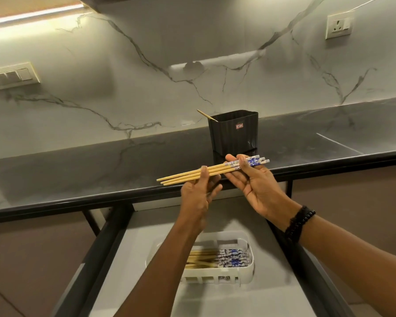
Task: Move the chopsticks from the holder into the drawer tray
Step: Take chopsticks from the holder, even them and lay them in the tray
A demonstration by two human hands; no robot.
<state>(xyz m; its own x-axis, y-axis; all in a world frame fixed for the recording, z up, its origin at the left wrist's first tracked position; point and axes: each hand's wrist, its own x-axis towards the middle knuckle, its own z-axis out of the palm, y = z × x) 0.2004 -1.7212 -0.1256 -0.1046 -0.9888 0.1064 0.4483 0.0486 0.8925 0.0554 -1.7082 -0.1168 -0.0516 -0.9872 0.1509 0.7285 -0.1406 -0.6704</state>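
— So what's on the left?
— Left hand (198, 193), fingers pinching the bare wooden ends of 3 chopsticks (212, 171) held level above the dark surface (78, 170).
— And further right?
— Right hand (257, 186) cradles their blue-patterned ends, just in front of the black holder (233, 131), where 1 stick (206, 115) leans out. Below, the white tray (245, 269) in the open drawer (146, 229) carries more chopsticks.

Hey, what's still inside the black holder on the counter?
One chopstick pokes out over the left rim of the black holder, leaning left. The holder's walls are opaque, so anything lower inside, including the rest of that stick, can't be seen.
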